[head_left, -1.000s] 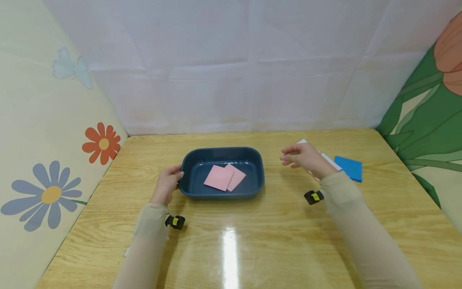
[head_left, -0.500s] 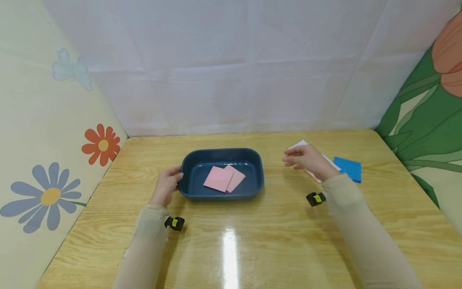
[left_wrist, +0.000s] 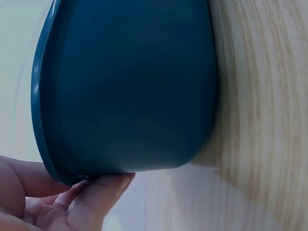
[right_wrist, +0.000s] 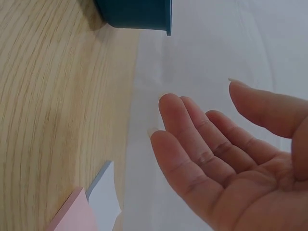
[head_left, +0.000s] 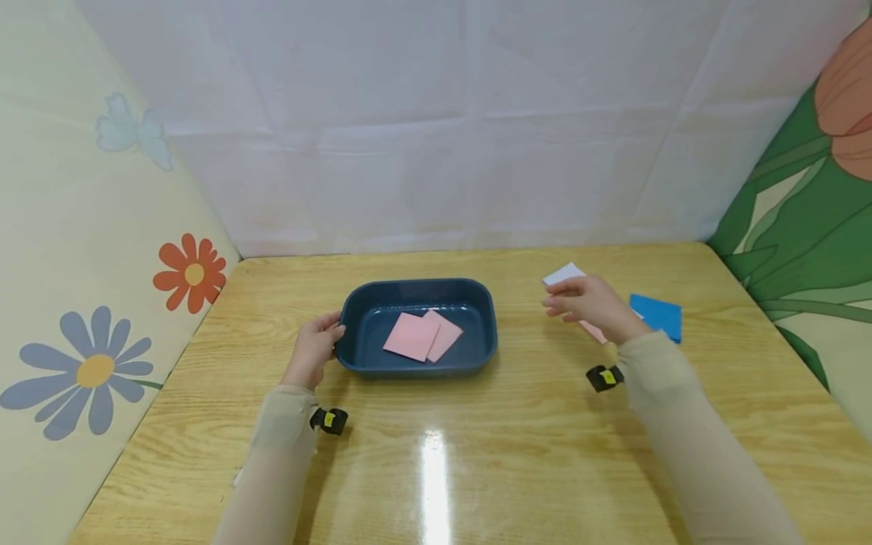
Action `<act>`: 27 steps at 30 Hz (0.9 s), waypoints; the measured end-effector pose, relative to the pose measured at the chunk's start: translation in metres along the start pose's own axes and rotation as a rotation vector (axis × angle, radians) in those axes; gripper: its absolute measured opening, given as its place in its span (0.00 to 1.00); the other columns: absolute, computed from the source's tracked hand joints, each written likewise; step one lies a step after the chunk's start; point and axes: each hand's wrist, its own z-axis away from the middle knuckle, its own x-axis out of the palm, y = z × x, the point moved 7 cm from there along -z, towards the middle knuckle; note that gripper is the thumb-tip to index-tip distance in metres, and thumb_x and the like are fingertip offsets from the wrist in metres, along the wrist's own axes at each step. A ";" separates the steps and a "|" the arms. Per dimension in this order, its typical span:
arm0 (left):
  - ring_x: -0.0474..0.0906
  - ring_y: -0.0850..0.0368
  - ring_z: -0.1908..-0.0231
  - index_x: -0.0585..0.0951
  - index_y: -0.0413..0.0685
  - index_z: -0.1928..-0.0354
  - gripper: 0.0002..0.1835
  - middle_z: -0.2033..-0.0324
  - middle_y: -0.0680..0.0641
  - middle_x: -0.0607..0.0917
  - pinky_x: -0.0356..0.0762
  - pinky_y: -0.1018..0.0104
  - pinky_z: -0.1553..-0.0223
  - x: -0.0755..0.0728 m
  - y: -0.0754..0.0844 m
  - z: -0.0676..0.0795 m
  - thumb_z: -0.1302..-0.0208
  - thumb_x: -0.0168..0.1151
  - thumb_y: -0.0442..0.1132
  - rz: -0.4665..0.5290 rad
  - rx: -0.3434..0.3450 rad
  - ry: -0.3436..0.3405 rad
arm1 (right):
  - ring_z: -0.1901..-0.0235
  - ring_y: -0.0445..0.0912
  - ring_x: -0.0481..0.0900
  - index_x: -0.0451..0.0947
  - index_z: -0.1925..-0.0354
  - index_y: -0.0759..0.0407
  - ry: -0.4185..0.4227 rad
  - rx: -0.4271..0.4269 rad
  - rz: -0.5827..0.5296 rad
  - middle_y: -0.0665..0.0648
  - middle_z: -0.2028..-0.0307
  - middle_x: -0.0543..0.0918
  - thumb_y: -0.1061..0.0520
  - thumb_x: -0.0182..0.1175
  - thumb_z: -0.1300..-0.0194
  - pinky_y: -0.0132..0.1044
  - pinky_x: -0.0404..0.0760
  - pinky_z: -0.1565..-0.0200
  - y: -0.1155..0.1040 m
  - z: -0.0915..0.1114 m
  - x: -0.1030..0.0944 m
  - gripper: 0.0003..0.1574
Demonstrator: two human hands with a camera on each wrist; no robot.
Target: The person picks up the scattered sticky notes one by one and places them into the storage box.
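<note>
My left hand (head_left: 315, 350) grips the left end of a dark blue rectangular dish (head_left: 415, 372); in the left wrist view its thumb and fingers pinch the rim of the dish (left_wrist: 130, 86). Two pink paper squares (head_left: 412, 336) lie overlapping inside the dish. To the right, my right hand (head_left: 591, 304) hovers above the table with relaxed fingers and nothing in them, as the right wrist view confirms. Below it are a white square (head_left: 562, 274) and a pink square (head_left: 594, 331), both partly hidden by the hand. Beside them lies a blue square (head_left: 658, 316).
The wooden table (head_left: 518, 454) meets a white cloth backdrop (head_left: 470, 151) at its far edge. Panels with painted flowers stand on the left and right. A small white scrap (head_left: 238, 477) shows beside the left sleeve.
My right hand has drifted a little to the right and now covers the squares beneath it differently, so more of the white one shows. The left hand and the dish hold almost still.
</note>
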 end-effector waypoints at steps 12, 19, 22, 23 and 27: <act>0.66 0.43 0.36 0.58 0.36 0.27 0.25 0.31 0.36 0.64 0.69 0.50 0.40 -0.001 0.000 0.000 0.23 0.40 0.33 -0.010 -0.001 -0.009 | 0.47 0.59 0.78 0.62 0.36 0.78 0.014 0.027 0.005 0.74 0.43 0.75 0.58 0.53 0.26 0.49 0.77 0.47 0.009 0.001 -0.006 0.30; 0.66 0.43 0.37 0.58 0.36 0.27 0.25 0.31 0.36 0.64 0.69 0.51 0.41 0.000 0.000 0.000 0.22 0.40 0.33 -0.017 0.003 -0.011 | 0.46 0.60 0.77 0.62 0.35 0.77 0.016 0.032 0.006 0.74 0.44 0.75 0.57 0.52 0.26 0.52 0.76 0.46 0.012 0.005 -0.008 0.31; 0.67 0.43 0.37 0.58 0.36 0.27 0.25 0.31 0.36 0.65 0.70 0.51 0.41 0.000 0.000 0.000 0.22 0.40 0.33 -0.021 0.005 -0.014 | 0.46 0.61 0.76 0.61 0.35 0.77 0.016 0.043 0.013 0.74 0.44 0.75 0.55 0.52 0.26 0.52 0.75 0.45 0.015 0.005 -0.009 0.32; 0.67 0.43 0.37 0.58 0.36 0.27 0.25 0.32 0.36 0.65 0.70 0.51 0.41 0.000 0.000 0.000 0.22 0.40 0.33 -0.022 0.005 -0.014 | 0.46 0.61 0.76 0.61 0.34 0.77 0.017 0.046 0.018 0.74 0.44 0.75 0.55 0.52 0.25 0.52 0.75 0.45 0.016 0.005 -0.009 0.32; 0.67 0.44 0.37 0.58 0.36 0.27 0.25 0.32 0.36 0.65 0.71 0.53 0.42 -0.001 0.000 0.000 0.22 0.40 0.33 -0.029 0.005 -0.013 | 0.45 0.63 0.75 0.60 0.34 0.78 0.025 0.045 0.026 0.75 0.44 0.75 0.55 0.52 0.25 0.52 0.76 0.46 0.018 0.006 -0.012 0.33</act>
